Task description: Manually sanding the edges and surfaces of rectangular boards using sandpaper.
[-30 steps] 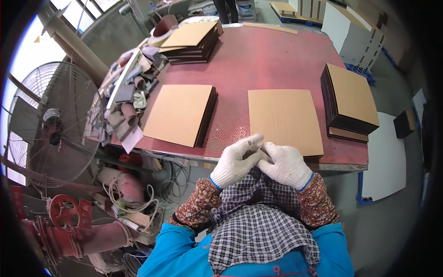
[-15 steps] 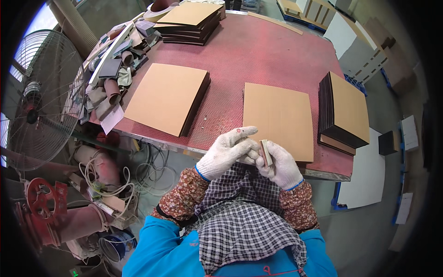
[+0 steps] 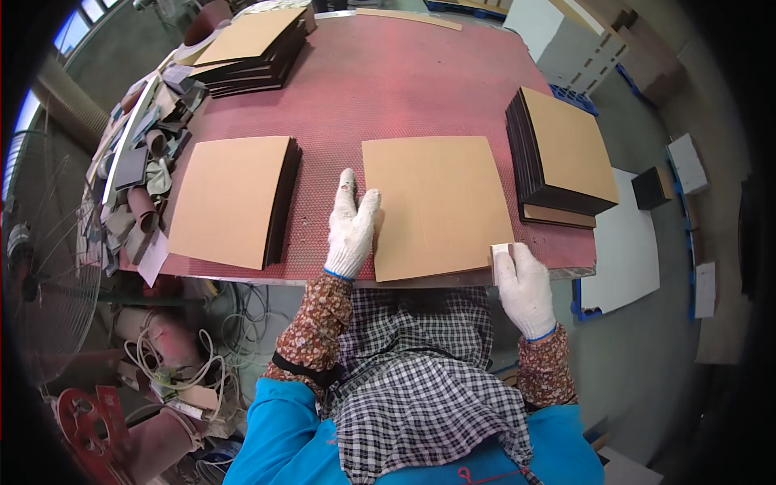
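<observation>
1. Cardboard sheet (image 3: 436, 206), tan, square, lay flat on the red table (image 3: 420, 73) at its near edge, between two stacks.
2. Left hand (image 3: 352, 230), white-gloved, lay flat with fingers (image 3: 347, 190) spread narrow, pressing the table just beside the sheet's left edge, thumb touching that edge.
3. Right hand (image 3: 525, 287), gloved, fingers closed on a small pale block (image 3: 501, 257) at the sheet's near right corner.
4. Risk, judged: the sheet overhung the near edge slightly; a push from the block could slide or tip it off, since only the thumb steadied it.
5. Risk, judged: the block could catch the corner and crease it.
6. Left stack (image 3: 234, 198), tan top, dark layers, near the left hand.
7. Right stack (image 3: 566, 153), just beside the sheet, limiting sideways travel.
8. Far stack (image 3: 250, 44) and scrap heap (image 3: 141, 178), well apart. Fan (image 3: 48, 267) below, left.
</observation>
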A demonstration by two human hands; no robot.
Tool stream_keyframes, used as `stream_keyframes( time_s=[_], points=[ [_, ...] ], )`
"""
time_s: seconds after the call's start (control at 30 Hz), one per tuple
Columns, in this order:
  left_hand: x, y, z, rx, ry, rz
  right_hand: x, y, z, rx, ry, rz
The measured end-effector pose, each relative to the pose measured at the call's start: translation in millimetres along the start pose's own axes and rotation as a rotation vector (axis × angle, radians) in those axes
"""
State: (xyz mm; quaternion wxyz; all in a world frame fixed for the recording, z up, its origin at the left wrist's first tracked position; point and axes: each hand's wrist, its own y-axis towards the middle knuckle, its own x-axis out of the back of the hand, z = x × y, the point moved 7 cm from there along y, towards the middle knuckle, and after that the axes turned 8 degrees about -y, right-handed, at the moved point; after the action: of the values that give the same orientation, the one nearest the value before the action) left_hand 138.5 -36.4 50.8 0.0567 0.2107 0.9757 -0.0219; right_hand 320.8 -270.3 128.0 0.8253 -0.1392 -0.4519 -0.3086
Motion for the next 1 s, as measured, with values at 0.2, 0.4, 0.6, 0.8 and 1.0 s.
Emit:
stream_keyframes(
  time_s=[0.2,0.4,0.6,0.8,1.0],
  points=[
    [-19,5,34,0.072,-0.328,0.115,-12,4,7,0.049,-0.326,0.008],
    [-16,5,31,0.046,-0.298,0.158,-22,13,16,0.113,-0.41,0.004],
    [-19,2,26,0.089,-0.566,0.144,-22,17,21,0.064,-0.523,0.105],
    [-13,5,23,-0.073,-0.274,0.199,-33,43,30,0.255,-0.601,0.077],
    [-15,7,19,-0.075,-0.163,0.236,-49,130,25,0.203,-0.62,0.011]
  ],
)
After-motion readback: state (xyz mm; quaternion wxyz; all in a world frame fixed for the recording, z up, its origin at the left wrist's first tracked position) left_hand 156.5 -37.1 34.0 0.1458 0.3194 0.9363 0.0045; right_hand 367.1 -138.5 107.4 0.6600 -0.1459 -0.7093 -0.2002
